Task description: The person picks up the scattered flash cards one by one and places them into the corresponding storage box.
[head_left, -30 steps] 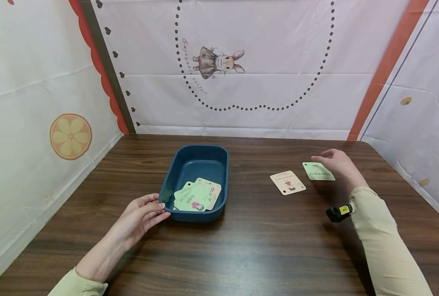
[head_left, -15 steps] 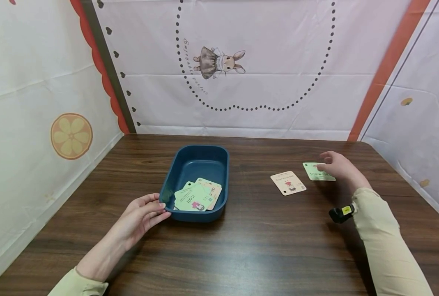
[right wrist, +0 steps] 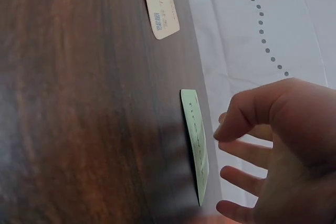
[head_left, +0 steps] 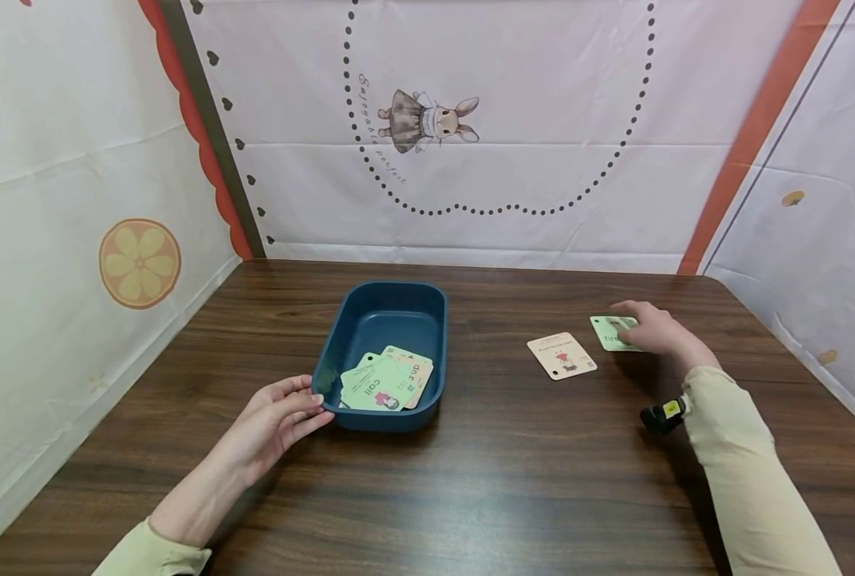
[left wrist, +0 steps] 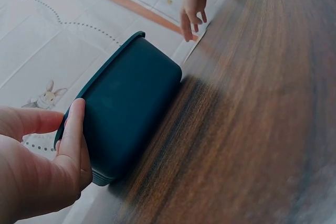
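Note:
My left hand (head_left: 272, 428) pinches the near left corner of a dark blue plastic bin (head_left: 437, 320), thumb at the rim and fingers along the outer wall. Inside the bin lie several overlapping cards, a green one (head_left: 373, 384) marked "call" on top. Over on the right, my right hand (head_left: 661, 332) hovers over a green "fireworks" card (head_left: 607, 336), covering its right part in the head view. The right wrist view shows the fingers apart and slightly bent, above the card (right wrist: 195, 145), with nothing between them. A cream picture card (head_left: 562, 356) lies left of the green one.
Everything stands on a dark wood-grain table (head_left: 485, 496). White printed cloth (head_left: 542, 96) rises behind it and along both sides. A black device with a yellow label (head_left: 663, 416) is strapped at the right wrist.
My right hand drew back slightly, then came forward and left over the green card, hiding more of its lettering. The left hand, bin and cards keep their places.

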`<state>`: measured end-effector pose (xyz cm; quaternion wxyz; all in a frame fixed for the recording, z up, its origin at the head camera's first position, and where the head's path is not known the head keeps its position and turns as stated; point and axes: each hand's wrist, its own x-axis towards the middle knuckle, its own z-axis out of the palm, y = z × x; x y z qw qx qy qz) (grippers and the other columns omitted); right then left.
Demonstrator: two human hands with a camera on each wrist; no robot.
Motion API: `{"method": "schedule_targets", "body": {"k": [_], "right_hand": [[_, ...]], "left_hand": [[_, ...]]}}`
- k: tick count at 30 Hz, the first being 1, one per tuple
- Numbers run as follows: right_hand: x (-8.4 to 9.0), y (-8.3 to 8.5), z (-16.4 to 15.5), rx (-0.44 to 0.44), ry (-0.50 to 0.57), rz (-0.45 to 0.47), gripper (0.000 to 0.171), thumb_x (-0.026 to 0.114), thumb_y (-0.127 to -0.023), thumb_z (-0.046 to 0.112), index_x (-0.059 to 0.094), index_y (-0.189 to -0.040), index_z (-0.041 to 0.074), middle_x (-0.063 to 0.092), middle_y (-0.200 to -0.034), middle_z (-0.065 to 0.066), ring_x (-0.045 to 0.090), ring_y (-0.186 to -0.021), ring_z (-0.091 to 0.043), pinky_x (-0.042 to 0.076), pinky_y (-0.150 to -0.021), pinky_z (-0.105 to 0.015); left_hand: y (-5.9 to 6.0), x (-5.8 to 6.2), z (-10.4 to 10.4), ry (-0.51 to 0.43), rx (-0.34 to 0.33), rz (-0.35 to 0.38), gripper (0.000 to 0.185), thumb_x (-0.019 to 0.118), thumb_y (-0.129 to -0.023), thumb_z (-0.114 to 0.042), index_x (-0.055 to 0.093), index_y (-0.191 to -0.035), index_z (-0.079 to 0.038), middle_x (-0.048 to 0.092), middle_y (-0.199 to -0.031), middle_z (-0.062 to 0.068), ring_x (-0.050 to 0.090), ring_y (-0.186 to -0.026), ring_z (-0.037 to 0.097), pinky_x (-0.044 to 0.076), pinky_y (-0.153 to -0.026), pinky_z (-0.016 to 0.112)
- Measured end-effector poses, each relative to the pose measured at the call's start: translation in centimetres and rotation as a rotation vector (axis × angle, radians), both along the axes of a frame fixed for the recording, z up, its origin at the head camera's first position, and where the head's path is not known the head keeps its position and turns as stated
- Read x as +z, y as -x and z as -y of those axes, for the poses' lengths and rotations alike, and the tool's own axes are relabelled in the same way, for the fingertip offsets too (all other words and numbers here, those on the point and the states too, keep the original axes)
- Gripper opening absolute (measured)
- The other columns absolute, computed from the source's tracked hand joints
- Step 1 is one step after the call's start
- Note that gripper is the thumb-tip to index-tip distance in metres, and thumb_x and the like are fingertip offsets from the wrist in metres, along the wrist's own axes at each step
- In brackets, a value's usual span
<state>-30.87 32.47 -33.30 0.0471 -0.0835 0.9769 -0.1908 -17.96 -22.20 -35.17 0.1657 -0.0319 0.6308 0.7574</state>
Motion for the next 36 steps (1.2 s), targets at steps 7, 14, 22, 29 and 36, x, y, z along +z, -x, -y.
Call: {"method": "schedule_targets", "body": {"k": [7, 14, 22, 29, 36], "right_hand": [[-0.51, 0.18, -0.15, -0.011, -0.021, 0.051, 0.060, 0.057, -0.089, 0.018, 0.041, -0.142, -0.005, 0.038, -0.143, -0.040, 0.035, -0.121, -0.063, 0.037, -0.094, -0.071], [-0.91, 0.18, -0.11, -0.012, -0.062, 0.044, 0.065, 0.062, -0.085, 0.022, 0.042, -0.140, -0.007, 0.037, -0.138, -0.043, 0.037, -0.114, -0.060, 0.036, -0.092, -0.068], [-0.72, -0.10, -0.41, -0.071, -0.066, 0.094, 0.076, 0.065, -0.087, 0.032, 0.035, -0.144, -0.009, 0.027, -0.139, -0.046, 0.030, -0.117, -0.063, 0.036, -0.092, -0.068], [-0.37, -0.57, -0.35, -0.074, -0.073, 0.088, 0.083, 0.069, -0.086, 0.042, 0.037, -0.142, -0.011, 0.036, -0.139, -0.040, 0.028, -0.124, -0.059, 0.033, -0.097, -0.069], [-0.46, -0.66, -0.31, -0.093, -0.060, 0.094, 0.083, 0.070, -0.085, 0.043, 0.038, -0.140, -0.011, 0.037, -0.137, -0.040, 0.030, -0.121, -0.057, 0.034, -0.097, -0.068]], "left_hand": [[0.03, 0.10, -0.03, 0.004, -0.001, 0.007, 0.048, 0.055, -0.098, -0.009, 0.029, -0.137, 0.002, 0.056, -0.109, 0.004, 0.063, -0.091, 0.009, 0.059, -0.092, 0.023], [0.04, 0.09, -0.04, 0.002, -0.001, 0.008, 0.045, 0.055, -0.098, -0.009, 0.031, -0.135, 0.002, 0.057, -0.108, 0.003, 0.063, -0.091, 0.009, 0.059, -0.092, 0.024], [0.07, 0.09, 0.00, 0.006, -0.002, 0.009, 0.045, 0.055, -0.099, -0.009, 0.031, -0.135, 0.002, 0.056, -0.108, 0.003, 0.063, -0.091, 0.009, 0.059, -0.092, 0.023], [0.15, 0.07, 0.02, 0.006, -0.001, 0.011, 0.046, 0.054, -0.099, -0.009, 0.030, -0.136, 0.002, 0.056, -0.109, 0.004, 0.063, -0.091, 0.009, 0.059, -0.092, 0.023], [0.11, 0.00, 0.01, 0.005, 0.000, 0.007, 0.045, 0.056, -0.098, -0.009, 0.031, -0.134, 0.001, 0.055, -0.108, 0.003, 0.063, -0.091, 0.009, 0.059, -0.092, 0.023]]}}
